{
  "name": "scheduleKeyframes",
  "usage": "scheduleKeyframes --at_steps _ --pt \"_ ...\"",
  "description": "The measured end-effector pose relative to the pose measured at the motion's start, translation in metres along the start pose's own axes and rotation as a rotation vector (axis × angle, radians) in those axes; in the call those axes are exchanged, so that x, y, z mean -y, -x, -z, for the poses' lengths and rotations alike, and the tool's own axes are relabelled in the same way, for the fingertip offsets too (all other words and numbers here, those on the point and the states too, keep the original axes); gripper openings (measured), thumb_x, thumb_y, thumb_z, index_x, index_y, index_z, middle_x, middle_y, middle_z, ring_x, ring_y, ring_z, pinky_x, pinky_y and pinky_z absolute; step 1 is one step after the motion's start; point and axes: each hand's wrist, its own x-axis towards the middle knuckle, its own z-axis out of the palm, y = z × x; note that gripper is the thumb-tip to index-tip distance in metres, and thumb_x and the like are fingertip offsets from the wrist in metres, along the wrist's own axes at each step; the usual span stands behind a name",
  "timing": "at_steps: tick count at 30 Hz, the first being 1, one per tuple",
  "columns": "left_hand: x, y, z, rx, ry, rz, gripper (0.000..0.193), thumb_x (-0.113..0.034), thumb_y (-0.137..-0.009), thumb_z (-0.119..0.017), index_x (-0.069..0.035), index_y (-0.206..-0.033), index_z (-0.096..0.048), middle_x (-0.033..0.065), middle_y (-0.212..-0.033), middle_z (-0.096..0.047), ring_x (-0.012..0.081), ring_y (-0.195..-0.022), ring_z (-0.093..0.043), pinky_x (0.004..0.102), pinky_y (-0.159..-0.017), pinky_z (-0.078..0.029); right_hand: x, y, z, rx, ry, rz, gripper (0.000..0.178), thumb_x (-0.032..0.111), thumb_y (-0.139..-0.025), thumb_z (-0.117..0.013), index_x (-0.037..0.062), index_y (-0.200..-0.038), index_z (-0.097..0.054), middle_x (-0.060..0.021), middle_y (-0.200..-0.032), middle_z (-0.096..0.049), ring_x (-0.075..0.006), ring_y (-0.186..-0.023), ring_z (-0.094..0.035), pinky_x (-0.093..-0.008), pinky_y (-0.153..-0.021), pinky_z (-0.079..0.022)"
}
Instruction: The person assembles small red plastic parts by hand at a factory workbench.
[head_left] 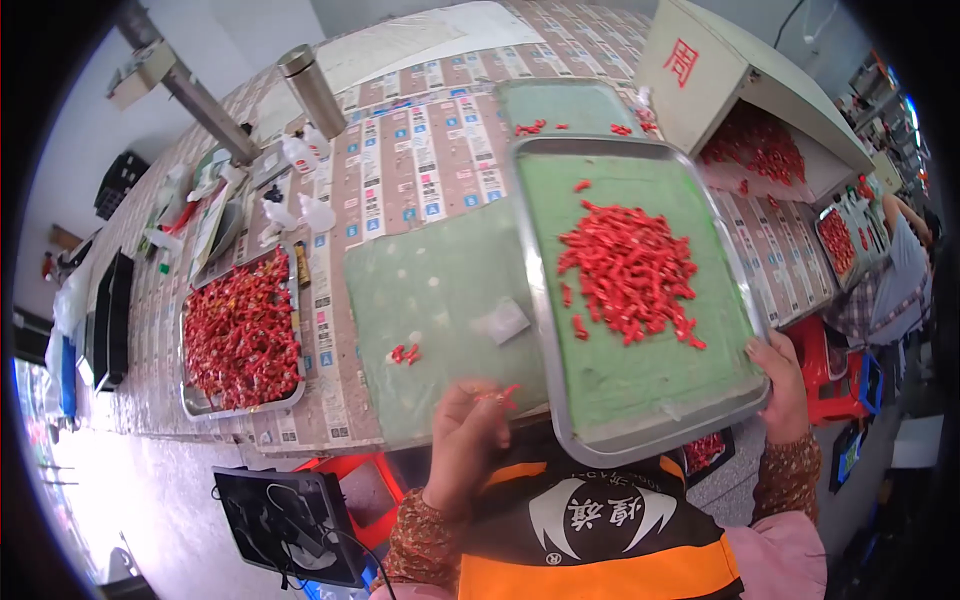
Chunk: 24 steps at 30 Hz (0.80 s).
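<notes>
Small red pieces (507,397) sit between the thumb and forefinger of the left hand (466,430), pinched; blurred there, can't tell how many

Key relation: the red pile (630,275) lies to the right of the left fingers and farther from the body, with the left rim of the green-lined metal tray (648,436) in between. Left hand is outside that rim, just beside the near left corner. Tray's long axis runs away from the person, far end leaning a bit left. Near end overhangs the table (328,385), above the apron (600,580); can't tell if the far end is supported

Right hand (783,380) is nearer the pile but taken up with the tray: clamped on the right rim by the near right corner, other fingertips hidden underneath

Outward: green mat (430,250) left of the tray, a loose red cluster (405,354) on it, white packet (504,321) between cluster and rim. Tray of darker red pieces (243,330) farther left, well apart
</notes>
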Motion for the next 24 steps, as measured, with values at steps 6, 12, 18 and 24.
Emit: scheduleKeyframes --at_steps 6,12,18,24 --pt "0.004 0.001 0.005 0.019 -0.020 -0.017 0.015 -0.013 -0.096 -0.057 -0.005 -0.108 -0.053 0.0041 -0.085 -0.056 0.0110 -0.063 -0.054 0.0246 -0.058 -0.046 0.011 -0.072 -0.121 0.719 0.137 -0.172 0.024 0.027 -0.093 -0.060 0.0039 -0.095 -0.059 -0.0015 -0.061 -0.056 -0.0089 -0.038 -0.047 -0.0242 -0.030 -0.032" --pt "0.009 0.000 0.009 0.043 0.005 -0.033 0.018 -0.016 -0.096 -0.059 -0.004 -0.108 -0.053 0.0053 -0.091 -0.059 0.0110 -0.063 -0.056 0.0234 -0.056 -0.047 -0.020 -0.125 -0.230 0.805 0.180 -0.140 0.023 0.028 -0.093 -0.062 0.0063 -0.094 -0.057 -0.0001 -0.061 -0.055 -0.0088 -0.038 -0.047 -0.0239 -0.030 -0.031" --pt "0.010 -0.001 0.010 0.044 0.033 0.023 0.017 -0.015 -0.097 -0.058 -0.004 -0.109 -0.053 0.0059 -0.092 -0.059 0.0113 -0.063 -0.056 0.0238 -0.057 -0.047 -0.041 -0.149 -0.273 0.844 0.252 -0.143 0.026 0.030 -0.092 -0.062 0.0044 -0.096 -0.057 -0.0026 -0.065 -0.057 -0.0113 -0.044 -0.053 -0.0257 -0.033 -0.036" --pt "0.008 -0.003 0.007 0.063 0.031 0.038 0.017 -0.014 -0.096 -0.058 -0.004 -0.109 -0.052 0.0064 -0.092 -0.059 0.0125 -0.063 -0.056 0.0249 -0.056 -0.047 -0.035 -0.146 -0.265 0.825 0.320 -0.112 0.030 0.030 -0.093 -0.061 -0.0003 -0.098 -0.058 -0.0079 -0.072 -0.061 -0.0164 -0.051 -0.061 -0.0285 -0.039 -0.048"
